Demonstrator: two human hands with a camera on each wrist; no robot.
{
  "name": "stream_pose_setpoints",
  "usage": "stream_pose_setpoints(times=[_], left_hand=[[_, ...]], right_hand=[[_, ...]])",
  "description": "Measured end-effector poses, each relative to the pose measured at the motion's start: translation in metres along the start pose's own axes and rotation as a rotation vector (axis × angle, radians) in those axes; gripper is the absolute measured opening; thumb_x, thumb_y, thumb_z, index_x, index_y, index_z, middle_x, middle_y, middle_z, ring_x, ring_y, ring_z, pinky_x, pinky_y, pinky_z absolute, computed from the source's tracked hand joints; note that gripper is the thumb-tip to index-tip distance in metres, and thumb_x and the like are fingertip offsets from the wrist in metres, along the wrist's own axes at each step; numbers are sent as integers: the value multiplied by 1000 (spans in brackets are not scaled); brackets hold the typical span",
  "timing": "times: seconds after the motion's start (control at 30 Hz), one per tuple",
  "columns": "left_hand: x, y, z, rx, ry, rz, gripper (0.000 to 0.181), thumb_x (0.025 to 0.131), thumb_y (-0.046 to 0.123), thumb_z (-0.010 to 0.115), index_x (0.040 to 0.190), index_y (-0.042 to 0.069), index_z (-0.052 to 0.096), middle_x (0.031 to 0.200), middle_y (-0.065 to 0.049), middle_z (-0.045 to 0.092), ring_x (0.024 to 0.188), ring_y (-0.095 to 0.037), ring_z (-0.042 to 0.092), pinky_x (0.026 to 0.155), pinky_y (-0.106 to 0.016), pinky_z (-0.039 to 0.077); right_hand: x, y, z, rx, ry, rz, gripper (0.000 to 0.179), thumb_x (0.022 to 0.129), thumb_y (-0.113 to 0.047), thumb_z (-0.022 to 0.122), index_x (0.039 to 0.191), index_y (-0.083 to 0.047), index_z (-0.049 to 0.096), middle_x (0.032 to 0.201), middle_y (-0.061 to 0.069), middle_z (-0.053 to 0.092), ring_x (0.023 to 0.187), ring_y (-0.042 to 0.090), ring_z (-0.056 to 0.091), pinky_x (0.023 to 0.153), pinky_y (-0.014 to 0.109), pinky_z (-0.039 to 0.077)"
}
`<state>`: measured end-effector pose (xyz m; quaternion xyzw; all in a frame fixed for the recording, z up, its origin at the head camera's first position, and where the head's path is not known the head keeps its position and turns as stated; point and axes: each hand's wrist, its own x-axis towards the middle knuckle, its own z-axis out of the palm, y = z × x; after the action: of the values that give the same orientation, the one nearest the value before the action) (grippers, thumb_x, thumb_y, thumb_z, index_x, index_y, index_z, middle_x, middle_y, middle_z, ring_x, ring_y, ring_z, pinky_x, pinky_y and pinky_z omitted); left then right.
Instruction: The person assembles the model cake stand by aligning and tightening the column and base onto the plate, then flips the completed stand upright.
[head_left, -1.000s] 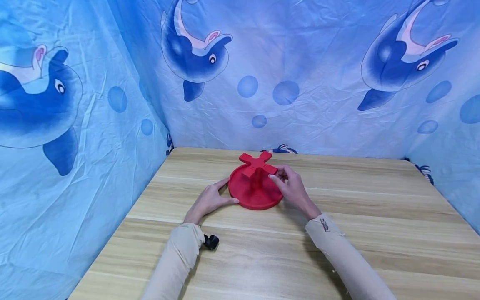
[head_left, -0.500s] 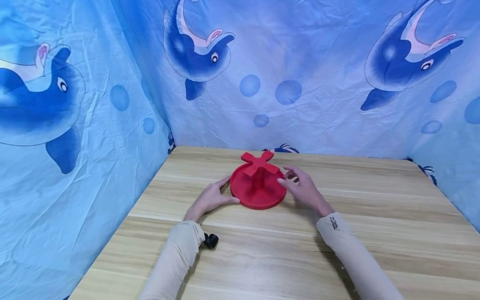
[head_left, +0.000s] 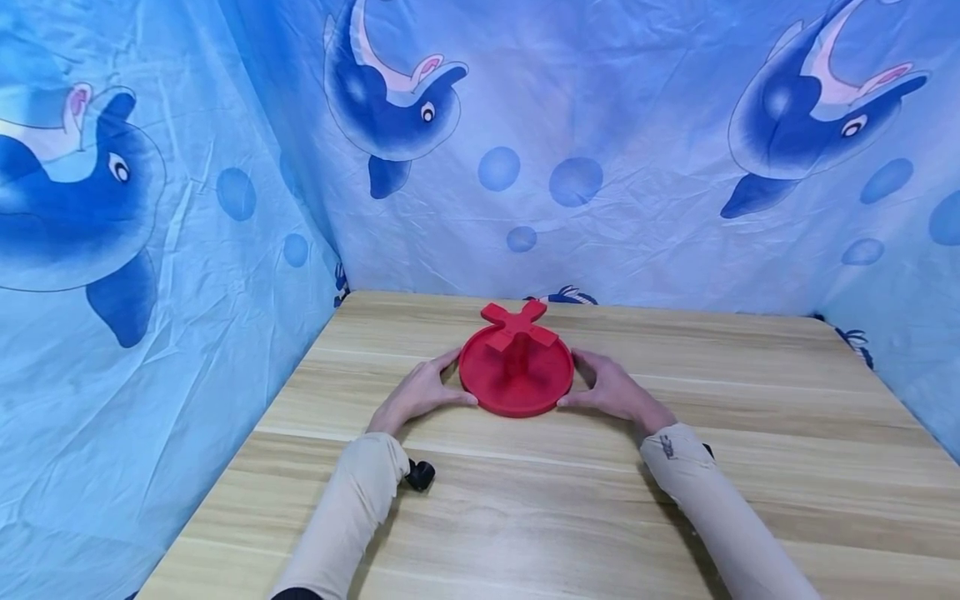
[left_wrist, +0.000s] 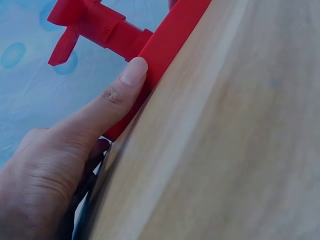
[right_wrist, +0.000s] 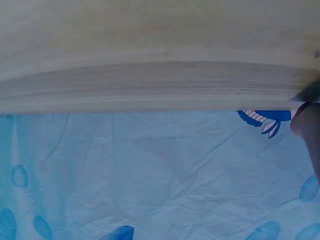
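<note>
A red round stand [head_left: 517,392] rests on the wooden table in the head view, with a shallow raised rim. From its middle rises a short post topped by a flat four-armed cross [head_left: 520,325]. My left hand [head_left: 420,392] holds the rim at the left, thumb at the front and fingers farther back. The left wrist view shows that thumb [left_wrist: 120,92] pressed against the rim's side. On the opposite side my right hand [head_left: 611,392] holds the rim the same way. Only part of a finger [right_wrist: 307,130] shows at the edge of the right wrist view.
The wood-grain table [head_left: 495,517] reaches back to a blue curtain [head_left: 600,108] printed with dolphins and bubbles. More curtain hangs along the left and right sides. A small black device [head_left: 422,476] sits at the left cuff.
My right hand has left the area beside the cross, moved right and down, and now holds the stand's right rim. My left hand has kept its place on the left rim.
</note>
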<state>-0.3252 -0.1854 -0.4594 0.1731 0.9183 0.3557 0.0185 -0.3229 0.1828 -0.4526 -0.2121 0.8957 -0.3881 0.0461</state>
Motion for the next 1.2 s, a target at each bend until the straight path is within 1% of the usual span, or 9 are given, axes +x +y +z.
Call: stream_pose_setpoints(times=[0.1,0.23,0.33,0.47,0.77,0.97,1.03,1.13,1.2], left_hand=[[2,-2,0,11,1,9,116,68,74,84,162,22,39,161,-6,43,144,-28,42,113,-55,38],[3,-3,0,12,-2,13,115,68,73,85,161,23,40,160,-6,44,143,-28,43,113,-55,38],[3,-1,0,8,-5,11,114,68,71,86,161,24,40,160,-5,44,143,-28,43,113,-54,38],[3,0,1,7,-6,6,113,69,69,87,162,25,40,160,-4,44,144,-27,42,114,-54,38],[1,1,2,5,3,7,115,68,69,87,162,23,39,161,-6,42,145,-29,41,114,-53,38],[0,1,2,4,14,4,114,68,69,87,161,22,41,159,-6,45,143,-29,43,113,-53,40],[0,2,2,-11,20,7,112,69,68,88,161,22,42,158,-7,46,143,-29,44,113,-53,40],[-1,4,1,-43,34,5,108,70,64,89,159,22,45,156,-6,49,143,-28,44,114,-52,39],[-1,6,1,-75,44,1,105,70,62,90,157,21,48,155,-5,51,143,-27,43,115,-51,38]], right_hand=[[0,-1,1,-68,11,21,108,77,-52,89,160,-4,38,159,19,41,147,42,33,110,65,38],[0,-2,1,-132,10,72,112,76,-57,87,161,-5,35,162,25,32,148,48,25,107,73,34],[0,-1,1,-143,4,82,114,76,-58,87,163,-7,33,164,28,27,149,50,21,112,74,26],[1,0,2,-146,1,74,114,76,-59,87,163,-10,32,163,30,26,149,52,20,114,74,18],[2,-1,3,-161,0,94,115,76,-61,86,164,-10,32,163,28,29,149,50,22,113,73,22],[2,-2,3,-139,3,107,115,75,-60,87,163,-11,33,164,26,29,150,48,21,111,74,27],[1,-2,2,-109,-1,111,115,75,-60,87,163,-11,33,164,26,27,150,48,21,108,73,33],[-1,-2,-1,-14,-7,118,112,75,-57,89,163,-13,35,166,23,25,151,47,22,107,68,39],[-3,-3,-4,55,-3,122,109,75,-54,89,162,-15,37,166,20,28,151,44,25,106,64,43]])
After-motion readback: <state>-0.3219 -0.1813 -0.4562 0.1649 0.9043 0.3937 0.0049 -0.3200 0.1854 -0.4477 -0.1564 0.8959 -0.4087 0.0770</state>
